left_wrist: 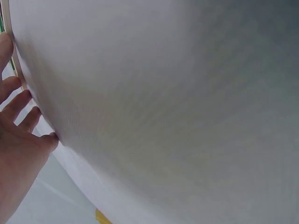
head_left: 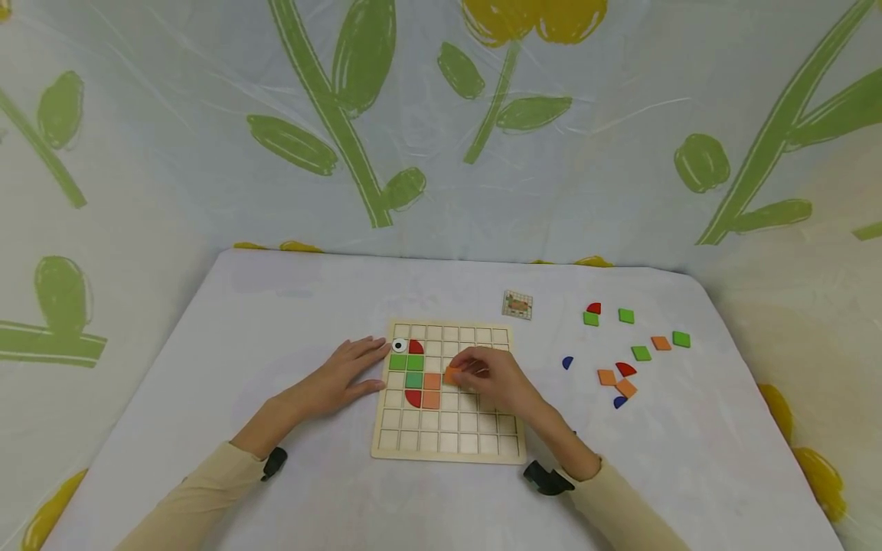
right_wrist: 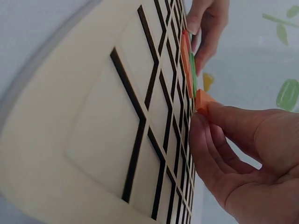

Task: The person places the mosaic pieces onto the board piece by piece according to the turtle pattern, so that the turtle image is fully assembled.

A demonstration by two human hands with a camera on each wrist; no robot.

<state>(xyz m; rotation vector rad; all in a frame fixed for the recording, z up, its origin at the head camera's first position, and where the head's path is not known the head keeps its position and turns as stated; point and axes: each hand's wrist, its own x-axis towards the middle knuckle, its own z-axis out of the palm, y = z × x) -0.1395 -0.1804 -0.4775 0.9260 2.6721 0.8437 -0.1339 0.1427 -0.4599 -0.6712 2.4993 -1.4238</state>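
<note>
A wooden grid board lies on the table. My left hand rests at its left edge, fingers extended, fingertips touching the rim; the left wrist view shows those fingertips along the edge. Between thumb and fingers, my right hand pinches an orange square tile over the middle of the grid. In the right wrist view that orange tile appears tilted at the board's surface. Set in the grid are a white eye tile, red quarter-round tiles, several green squares and two orange squares.
Right of the board lie scattered loose tiles: green squares, orange squares, red quarter-rounds and blue half-rounds. A small pattern card sits behind the board's right corner. Patterned cloth walls rise behind the table.
</note>
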